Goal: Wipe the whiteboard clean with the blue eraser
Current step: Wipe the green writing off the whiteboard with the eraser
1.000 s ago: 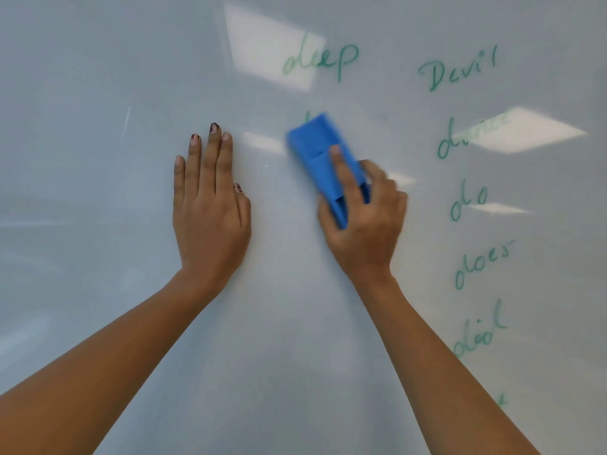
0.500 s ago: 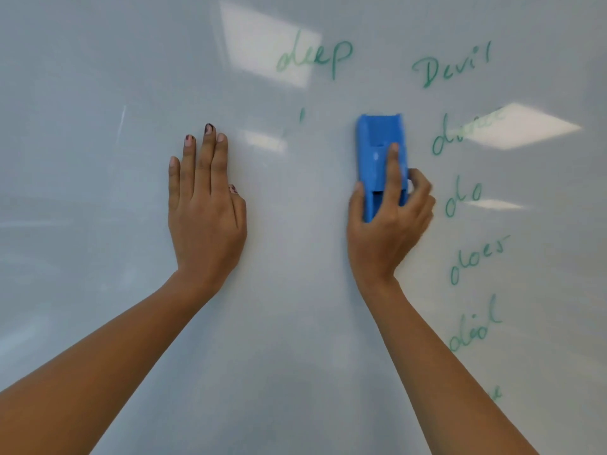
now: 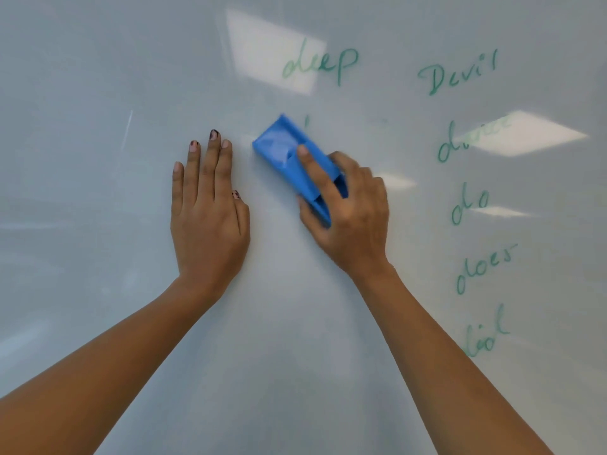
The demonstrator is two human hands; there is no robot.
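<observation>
Against the whiteboard (image 3: pixel 98 77), both bare hands are raised, seen from the head camera. Left hand (image 3: pixel 208 221): laid flat on the board with palm down, fingers straight and close together, pointing upward; it holds nothing. Right hand (image 3: pixel 348 218): closed around the lower end of the blue eraser (image 3: pixel 292 156), with the forefinger stretched along the eraser's back, the thumb on its left edge and the other fingers curled over its right edge. The eraser lies pressed to the board, tilted so that its free end points up and to the left, just beside the left hand's fingertips but apart from them. A short green stroke (image 3: pixel 307 121) shows on the board just right of the eraser's upper end. Green handwriting stands above and to the right: "deep" (image 3: pixel 320 64) at top centre, "Devil" (image 3: pixel 458 75) at top right, and below it a column of words, the uppermost partly washed out by glare, then "do" (image 3: pixel 469 203), "does" (image 3: pixel 486 267) and a lowest word (image 3: pixel 486 336) that is only partly readable. Bright reflections of ceiling lights (image 3: pixel 525 134) lie across the board surface. The eraser and right hand appear slightly blurred.
</observation>
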